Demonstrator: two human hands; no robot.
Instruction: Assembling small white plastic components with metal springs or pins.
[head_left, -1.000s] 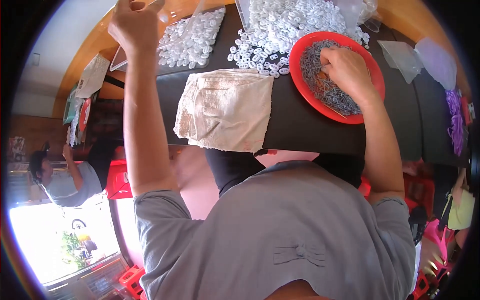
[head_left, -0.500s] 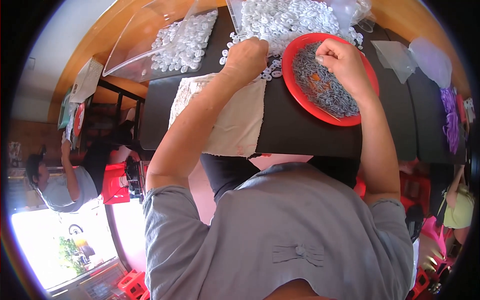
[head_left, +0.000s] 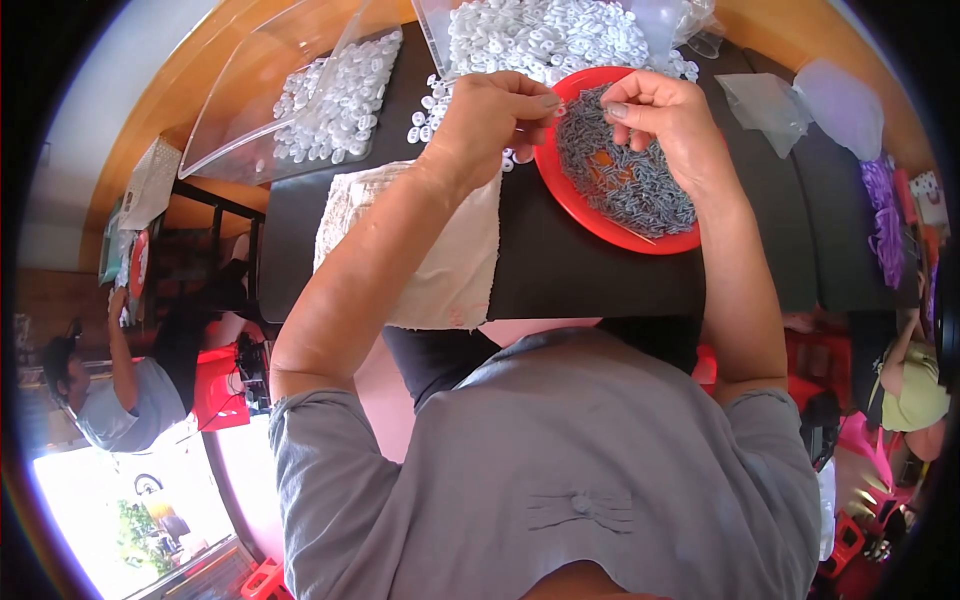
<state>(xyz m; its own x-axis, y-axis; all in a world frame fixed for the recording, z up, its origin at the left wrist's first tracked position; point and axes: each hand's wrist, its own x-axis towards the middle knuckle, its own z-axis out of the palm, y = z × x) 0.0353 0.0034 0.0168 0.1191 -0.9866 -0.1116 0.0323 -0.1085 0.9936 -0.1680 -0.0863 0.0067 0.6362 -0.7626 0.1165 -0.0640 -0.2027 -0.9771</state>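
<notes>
Dark tabletop (head_left: 590, 285) spreads beneath the fingers, and an orange-brown wooden panel (head_left: 790, 45) curves beyond them at the far side. On the left hand (head_left: 485, 120), thumb and forefinger meet at the tips around a small pale piece (head_left: 559, 111), too small to make out clearly; the other fingers curl loosely. On the right hand (head_left: 668, 115), thumb and forefinger bend close toward each other, and whether they grip anything cannot be told. Both sets of fingertips face each other, near but apart, over the red plate (head_left: 549, 185). Just below the right fingers lie the plate's many grey screw-like pieces (head_left: 645, 195); nearer the body, a thin stick (head_left: 635, 233) rests at its edge. Beyond the left fingers, white oval pieces (head_left: 545, 35) are heaped in a clear bin (head_left: 430, 30), with loose ones lying beside the hand. Farther left of those fingers, a clear tray (head_left: 230, 147) holds more. Nearer the body than the left fingers is a folded cream cloth (head_left: 455, 265), partly hidden by the forearm. Right of the right fingers lie clear plastic bags (head_left: 765, 105) and, well apart, a purple string bundle (head_left: 885, 225).
</notes>
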